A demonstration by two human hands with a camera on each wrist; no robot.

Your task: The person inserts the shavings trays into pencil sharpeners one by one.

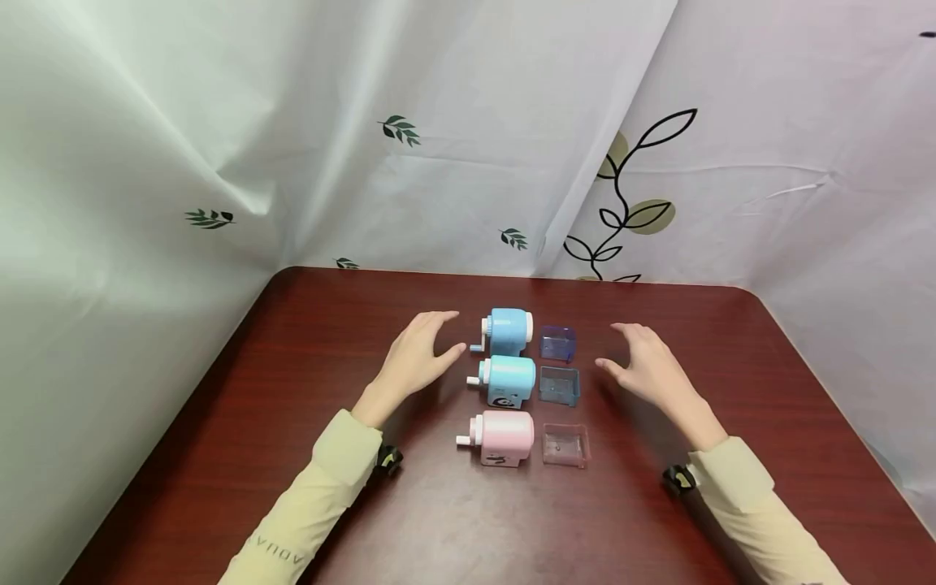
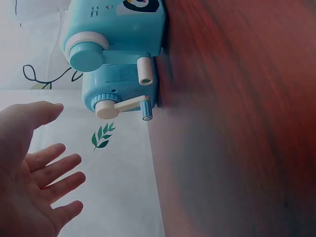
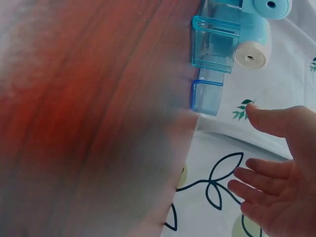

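Observation:
Three crank pencil sharpeners stand in a column on the table: a blue one [image 1: 508, 331] at the back, a light-blue one [image 1: 511, 380] with a panda picture, and a pink one [image 1: 506, 437] nearest. Each crank points left. To their right lie three see-through shavings drawers: dark blue [image 1: 558, 344], teal [image 1: 559, 386] and pink [image 1: 565, 445]. My left hand [image 1: 417, 354] hovers left of the blue sharpener's crank, fingers spread, holding nothing. On the other side, my right hand [image 1: 649, 366] is held right of the dark blue and teal drawers, its fingers loose and nothing in them.
The dark red wooden table [image 1: 241, 422] has rounded far corners. Behind it hangs a white curtain [image 1: 453, 187] with leaf prints, which also runs along both sides. A dark wrist strap [image 1: 388, 460] sits at the left cuff, another band [image 1: 679, 479] at the right.

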